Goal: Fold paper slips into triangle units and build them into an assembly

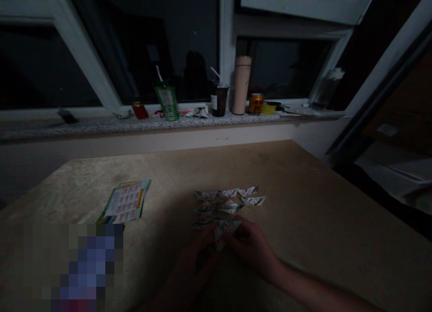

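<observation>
A folded piece of printed paper (221,233), shaped like a small paper boat, is held between my two hands close above the table. My left hand (199,255) grips its left side with the fingers closed, partly lost in shadow. On the other side, my right hand (251,246) pinches the right edge between thumb and fingers. Just beyond my hands lie several finished-looking paper boats (230,206) in rough rows, folded from similar printed sheets. One more boat (202,222) sits right beside the held paper, near my left fingers.
A stack of printed leaflets (124,201) lies on the table (168,168) to the left. A pixelated patch covers the lower left. On the windowsill stand a green cup (167,102), a dark drink cup (219,100), a pink flask (241,84) and a can (255,104).
</observation>
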A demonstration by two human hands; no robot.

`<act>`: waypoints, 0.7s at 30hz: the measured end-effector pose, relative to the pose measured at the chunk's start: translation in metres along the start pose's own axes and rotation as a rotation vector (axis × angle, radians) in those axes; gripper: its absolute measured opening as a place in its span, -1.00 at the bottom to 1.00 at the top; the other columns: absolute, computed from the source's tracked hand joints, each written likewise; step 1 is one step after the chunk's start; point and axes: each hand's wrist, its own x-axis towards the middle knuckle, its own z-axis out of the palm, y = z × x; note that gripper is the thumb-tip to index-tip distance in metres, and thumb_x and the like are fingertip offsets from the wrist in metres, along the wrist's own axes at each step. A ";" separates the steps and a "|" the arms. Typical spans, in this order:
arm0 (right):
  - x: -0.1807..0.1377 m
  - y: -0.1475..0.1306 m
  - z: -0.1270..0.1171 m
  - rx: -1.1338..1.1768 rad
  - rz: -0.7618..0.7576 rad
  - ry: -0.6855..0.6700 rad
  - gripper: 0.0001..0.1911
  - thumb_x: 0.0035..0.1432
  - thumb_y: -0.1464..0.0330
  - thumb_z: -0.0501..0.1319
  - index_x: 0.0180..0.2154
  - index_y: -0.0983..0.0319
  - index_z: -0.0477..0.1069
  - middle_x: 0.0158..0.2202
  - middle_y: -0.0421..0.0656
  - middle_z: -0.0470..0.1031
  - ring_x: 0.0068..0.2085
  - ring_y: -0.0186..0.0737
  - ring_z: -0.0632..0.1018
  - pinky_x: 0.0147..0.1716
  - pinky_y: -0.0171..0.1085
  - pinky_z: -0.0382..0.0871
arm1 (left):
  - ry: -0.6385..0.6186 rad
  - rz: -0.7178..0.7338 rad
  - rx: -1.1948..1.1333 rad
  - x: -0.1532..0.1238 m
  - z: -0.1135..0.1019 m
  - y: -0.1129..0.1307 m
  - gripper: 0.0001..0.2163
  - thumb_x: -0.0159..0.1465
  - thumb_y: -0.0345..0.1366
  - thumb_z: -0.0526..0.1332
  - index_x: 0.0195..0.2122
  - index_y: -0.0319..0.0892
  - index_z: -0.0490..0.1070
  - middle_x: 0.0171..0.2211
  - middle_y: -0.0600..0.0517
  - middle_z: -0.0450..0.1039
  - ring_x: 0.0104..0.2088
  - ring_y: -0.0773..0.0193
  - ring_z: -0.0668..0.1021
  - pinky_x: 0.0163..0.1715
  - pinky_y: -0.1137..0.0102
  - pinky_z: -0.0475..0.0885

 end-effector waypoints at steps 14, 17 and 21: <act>-0.009 0.001 0.004 -0.020 -0.056 -0.143 -0.71 -0.04 0.31 0.33 -0.28 0.20 0.29 -0.49 -0.29 0.37 -0.48 -0.37 0.39 -0.52 -0.40 0.25 | -0.110 0.011 -0.185 -0.001 0.003 0.001 -0.40 0.20 -0.36 0.25 0.25 0.00 0.08 -0.01 0.02 0.49 -0.03 0.12 0.52 -0.03 0.31 0.39; -0.009 0.001 0.004 -0.033 -0.067 -0.152 -0.67 -0.07 0.30 0.35 -0.25 0.19 0.31 -0.49 -0.29 0.37 -0.49 -0.36 0.38 -0.52 -0.39 0.26 | -0.111 -0.020 -0.231 0.001 0.001 0.004 -0.44 0.18 -0.33 0.26 0.22 -0.06 0.17 -0.13 0.00 0.56 -0.13 0.10 0.57 -0.11 0.30 0.43; -0.010 0.000 0.003 -0.002 -0.104 -0.161 -0.66 -0.05 0.30 0.35 -0.21 0.18 0.33 -0.47 -0.27 0.38 -0.47 -0.33 0.39 -0.51 -0.37 0.28 | -0.111 0.006 -0.244 0.005 -0.001 0.007 -0.48 0.19 -0.29 0.26 0.19 -0.07 0.22 -0.15 0.01 0.58 -0.15 0.09 0.58 -0.14 0.29 0.45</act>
